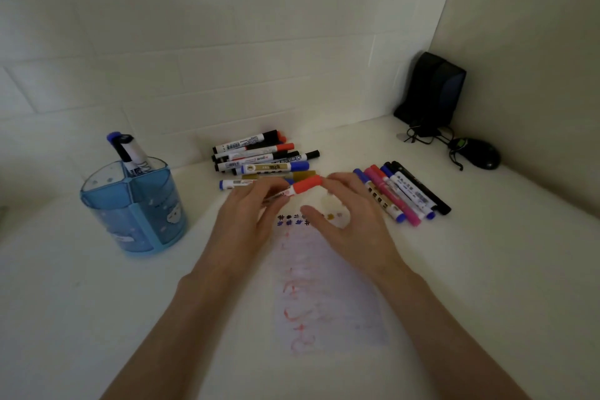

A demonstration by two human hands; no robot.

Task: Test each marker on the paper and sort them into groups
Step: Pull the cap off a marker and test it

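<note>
Pen holder (136, 211) first, well off to the left of the grip: blue, see-through, split into compartments, with two capped markers (130, 153) standing in the back one. Just behind the grip and a bit to its left there's a loose pile of markers (259, 156) lying on the white table (65, 302), with black, red and blue caps and a couple of gold barrels mixed in. Then the grip itself: the left hand (250, 208) has its fingers curled round the barrel of a red-capped marker (305, 185), which lies roughly level above the top edge of the paper, cap pointing right. The right hand (350, 217) is arched over at the cap end, fingertips right at the tip of the cap and thumb hanging apart underneath. Honestly can't tell if it's actually pinching the cap or only touching it. Under and in front of the grip sits the paper (324, 286), with small dark and gold test marks along the top and faint red scribbles further down. Just right of the grip is a tidy row of markers (402, 195) lying side by side: blue, pink, red and black. Well beyond that, in the corner, there's a black speaker (431, 91) and a dark mouse (477, 153) with tangled cable between them.
</note>
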